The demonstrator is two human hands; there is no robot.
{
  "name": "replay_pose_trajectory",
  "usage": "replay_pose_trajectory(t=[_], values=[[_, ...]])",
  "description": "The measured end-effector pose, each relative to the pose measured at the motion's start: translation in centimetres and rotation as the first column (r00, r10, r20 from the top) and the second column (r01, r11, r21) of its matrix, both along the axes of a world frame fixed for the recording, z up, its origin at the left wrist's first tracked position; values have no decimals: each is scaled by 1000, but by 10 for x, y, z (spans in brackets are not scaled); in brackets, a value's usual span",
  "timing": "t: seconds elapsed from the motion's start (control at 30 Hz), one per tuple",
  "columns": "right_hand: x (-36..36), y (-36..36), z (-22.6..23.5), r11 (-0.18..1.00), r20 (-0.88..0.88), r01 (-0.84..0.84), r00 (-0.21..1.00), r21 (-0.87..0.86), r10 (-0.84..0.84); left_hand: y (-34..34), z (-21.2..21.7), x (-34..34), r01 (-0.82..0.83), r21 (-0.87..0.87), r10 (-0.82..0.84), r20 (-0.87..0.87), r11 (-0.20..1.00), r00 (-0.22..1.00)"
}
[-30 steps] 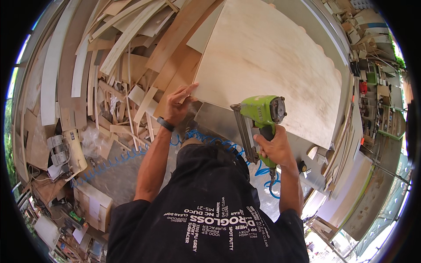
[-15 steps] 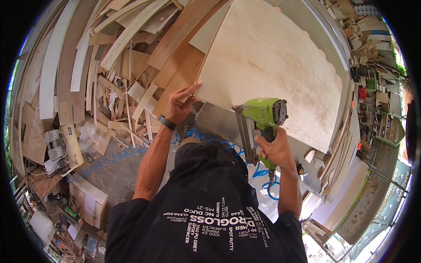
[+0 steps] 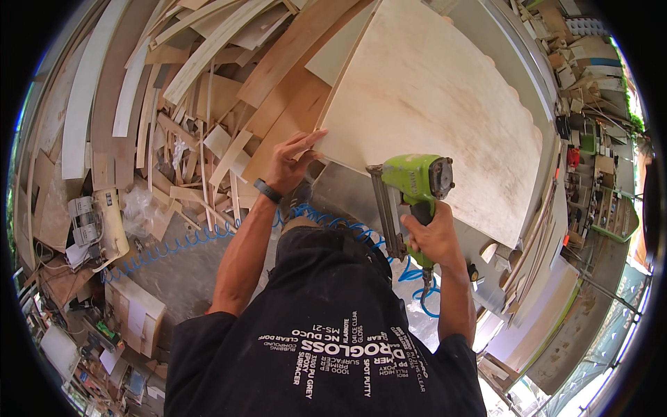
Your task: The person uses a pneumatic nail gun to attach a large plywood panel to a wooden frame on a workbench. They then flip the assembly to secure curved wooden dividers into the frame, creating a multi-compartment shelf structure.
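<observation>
1. The left hand [image 3: 288,163] lies flat with fingers spread and straight against the lower left edge of the large plywood panel [image 3: 431,104], holding nothing; a dark wristband [image 3: 267,190] sits on that wrist.
2. The right hand [image 3: 432,236] is closed around the handle of the green nail gun [image 3: 413,182]; the gun's long metal magazine [image 3: 386,212] points up to the panel's lower edge, its nose touching or just short of the wood, which cannot be told.
3. The panel stands tilted, pale and bare-faced, filling the upper middle of the view; its lower edge runs from the left hand across to the right past the gun.
4. A blue coiled air hose [image 3: 180,240] runs over the grey floor [image 3: 180,278] from the left and passes under the arms to the gun's base.
5. Containers: a small open wooden box [image 3: 135,313] stands at the lower left; what it holds is too small to tell; shelving [image 3: 611,208] at the far right carries small items, blurred.
6. Offcuts and curved wooden strips [image 3: 139,83] lie heaped at the upper left.
7. Against the earlier frames, the left hand's fingers have slid a little further up along the panel's edge; the gun has kept almost the same place, the right hand's grip unchanged.
</observation>
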State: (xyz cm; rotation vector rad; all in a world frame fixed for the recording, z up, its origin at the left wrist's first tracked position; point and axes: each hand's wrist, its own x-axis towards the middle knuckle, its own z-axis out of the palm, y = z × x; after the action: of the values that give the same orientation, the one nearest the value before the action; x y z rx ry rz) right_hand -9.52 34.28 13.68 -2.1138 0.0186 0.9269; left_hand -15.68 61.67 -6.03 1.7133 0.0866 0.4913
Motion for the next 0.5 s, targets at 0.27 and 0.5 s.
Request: replay_pose_trajectory(t=[0.27, 0.5], values=[[2, 3, 3, 1000, 13, -4, 1000, -30, 4, 1, -3, 0, 4, 1, -4, -1, 1000, 1000], [-3, 10, 7, 999, 28, -42, 999, -27, 43, 0, 5, -2, 26, -18, -26, -9, 1000, 1000]])
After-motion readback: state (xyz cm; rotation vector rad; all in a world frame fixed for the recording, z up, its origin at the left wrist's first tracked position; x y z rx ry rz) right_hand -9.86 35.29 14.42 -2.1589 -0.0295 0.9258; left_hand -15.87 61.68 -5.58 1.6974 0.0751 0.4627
